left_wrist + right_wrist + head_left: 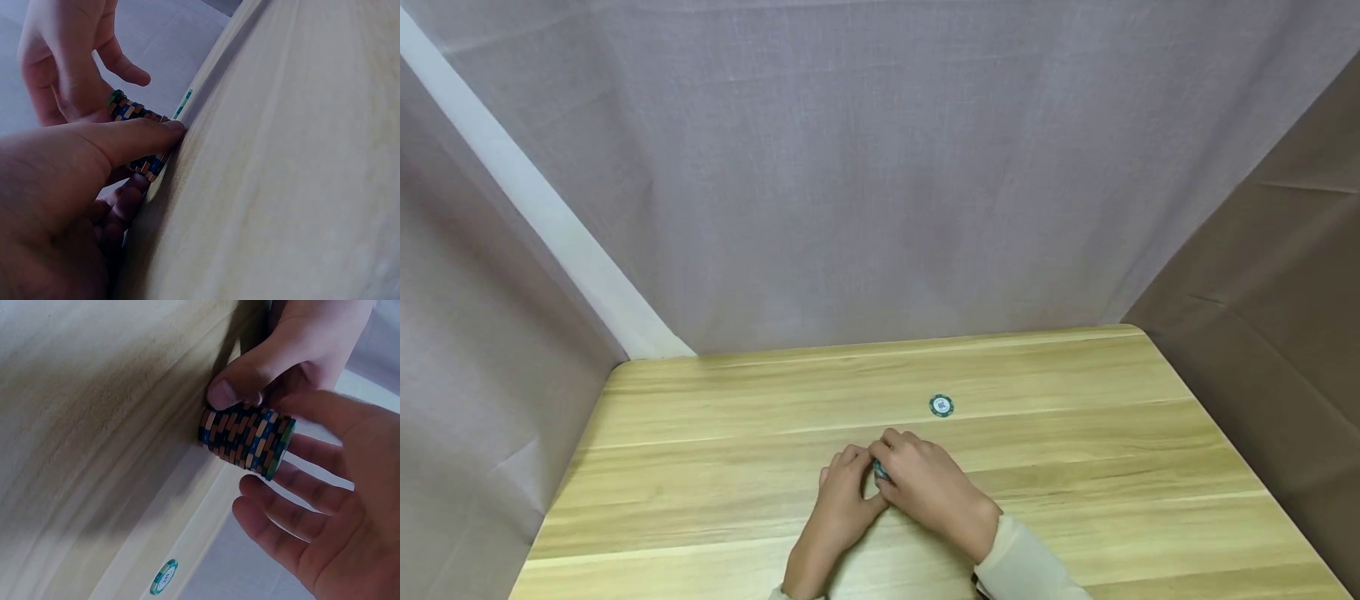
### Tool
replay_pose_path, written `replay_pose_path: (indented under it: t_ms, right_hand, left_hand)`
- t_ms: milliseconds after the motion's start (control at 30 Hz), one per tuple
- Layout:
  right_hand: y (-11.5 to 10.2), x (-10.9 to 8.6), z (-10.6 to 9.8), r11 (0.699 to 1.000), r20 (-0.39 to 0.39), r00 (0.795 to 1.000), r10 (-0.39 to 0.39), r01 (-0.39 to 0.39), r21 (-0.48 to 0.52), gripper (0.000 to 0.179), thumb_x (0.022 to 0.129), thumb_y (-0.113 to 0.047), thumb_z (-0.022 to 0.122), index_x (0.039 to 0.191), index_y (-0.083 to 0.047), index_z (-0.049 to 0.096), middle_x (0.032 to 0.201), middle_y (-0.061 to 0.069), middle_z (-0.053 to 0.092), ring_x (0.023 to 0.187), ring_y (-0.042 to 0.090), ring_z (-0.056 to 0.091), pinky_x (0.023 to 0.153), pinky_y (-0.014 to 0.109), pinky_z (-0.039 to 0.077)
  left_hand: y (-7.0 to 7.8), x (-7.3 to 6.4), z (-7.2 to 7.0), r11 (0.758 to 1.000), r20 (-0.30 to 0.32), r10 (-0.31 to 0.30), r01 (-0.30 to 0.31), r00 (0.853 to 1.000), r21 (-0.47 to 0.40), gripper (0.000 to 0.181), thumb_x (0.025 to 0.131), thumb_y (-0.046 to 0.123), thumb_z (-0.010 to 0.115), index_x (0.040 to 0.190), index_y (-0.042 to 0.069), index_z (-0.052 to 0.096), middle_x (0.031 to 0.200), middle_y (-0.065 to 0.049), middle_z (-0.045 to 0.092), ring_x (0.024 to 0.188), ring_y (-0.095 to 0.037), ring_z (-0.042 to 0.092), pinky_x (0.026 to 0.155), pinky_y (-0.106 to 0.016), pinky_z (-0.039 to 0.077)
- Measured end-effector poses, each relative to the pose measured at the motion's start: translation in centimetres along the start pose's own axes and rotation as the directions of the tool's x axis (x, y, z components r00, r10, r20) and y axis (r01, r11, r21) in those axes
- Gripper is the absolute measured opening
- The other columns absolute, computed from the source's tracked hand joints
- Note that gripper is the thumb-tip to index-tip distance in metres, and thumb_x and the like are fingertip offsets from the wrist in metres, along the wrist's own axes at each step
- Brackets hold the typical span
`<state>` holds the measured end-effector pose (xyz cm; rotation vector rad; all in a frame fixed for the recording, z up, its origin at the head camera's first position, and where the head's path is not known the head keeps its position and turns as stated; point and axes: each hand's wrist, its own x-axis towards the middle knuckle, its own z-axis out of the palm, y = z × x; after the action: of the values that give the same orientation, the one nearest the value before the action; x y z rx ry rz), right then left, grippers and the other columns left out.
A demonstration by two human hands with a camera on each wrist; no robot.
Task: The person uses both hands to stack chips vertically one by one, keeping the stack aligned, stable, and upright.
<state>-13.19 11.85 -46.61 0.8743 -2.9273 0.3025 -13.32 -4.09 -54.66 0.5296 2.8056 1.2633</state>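
A stack of poker chips (245, 439) stands on the wooden table, its edges patterned in dark blue and tan, with a green chip at the top end. My left hand (841, 506) grips the stack low down, the thumb along its side near the tabletop. Over the upper part of the stack, my right hand (931, 487) holds it between thumb and fingers, with some fingers reaching past it. From the head view the hands hide most of the stack. A single green-and-white poker chip (942, 406) lies flat on the table beyond the hands.
The light wooden table (700, 467) has its far edge along a grey curtain (880, 183). A brown cloth panel (1285, 333) hangs on the right side, and a pale strip (542, 200) runs down at the left.
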Motion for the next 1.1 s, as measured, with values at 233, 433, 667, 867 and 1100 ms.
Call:
replay_pose_path:
  t_ms: [233,433,667,867,1100]
  right_hand:
    - [1.9,0.3,-0.2,0.996,-0.058,0.995,0.077,-0.074,0.049,0.03,0.103,-0.026,0.07,0.125,-0.006,0.069,0.117,0.008,0.068,0.104,0.026,0.068,0.083,0.041,0.061]
    - [5.6,0.8,0.1,0.982,-0.075,0.98,0.187,-0.184,0.043,0.03,0.099,-0.013,0.072,0.127,-0.001,0.069,0.123,0.016,0.067,0.112,0.032,0.067,0.089,0.045,0.06]
    - [9.2,1.1,0.9,0.947,0.012,0.948,0.317,-0.318,0.056,0.042,0.097,-0.006,0.07,0.136,0.006,0.061,0.13,0.024,0.062,0.115,0.04,0.063,0.09,0.051,0.059]
    - [10.5,1.2,1.2,0.952,0.023,0.954,0.3,-0.3,0.053,0.035,0.096,0.0,0.068,0.13,0.007,0.064,0.123,0.025,0.064,0.105,0.04,0.065,0.082,0.049,0.061]
    - [10.9,1.9,1.2,0.969,0.027,0.969,0.245,-0.246,0.032,0.016,0.095,0.005,0.07,0.11,0.0,0.072,0.1,0.013,0.067,0.091,0.033,0.067,0.069,0.039,0.059]
  left_hand:
    - [-0.1,0.0,0.0,0.999,0.012,-0.015,0.015,1.0,-0.035,0.051,0.084,0.024,0.088,0.131,0.011,0.071,0.117,0.003,0.066,0.112,-0.022,0.059,0.086,-0.036,0.035]
    - [-0.1,0.1,0.1,0.999,-0.002,-0.025,0.025,1.0,-0.036,0.052,0.083,0.023,0.089,0.129,0.009,0.071,0.117,0.002,0.066,0.113,-0.022,0.059,0.088,-0.037,0.037]
    - [-0.3,0.1,0.4,0.998,-0.011,-0.026,0.026,1.0,-0.051,0.052,0.083,0.024,0.089,0.13,0.011,0.071,0.118,0.003,0.067,0.114,-0.022,0.059,0.088,-0.036,0.037]
    - [-0.2,0.0,0.4,0.998,-0.013,-0.019,0.018,1.0,-0.052,0.051,0.084,0.025,0.089,0.13,0.011,0.071,0.119,0.003,0.067,0.114,-0.022,0.059,0.088,-0.037,0.037]
    - [0.0,0.1,0.2,0.999,-0.01,-0.021,0.02,1.0,-0.048,0.052,0.084,0.026,0.09,0.13,0.012,0.071,0.118,0.003,0.067,0.113,-0.021,0.059,0.087,-0.036,0.037]
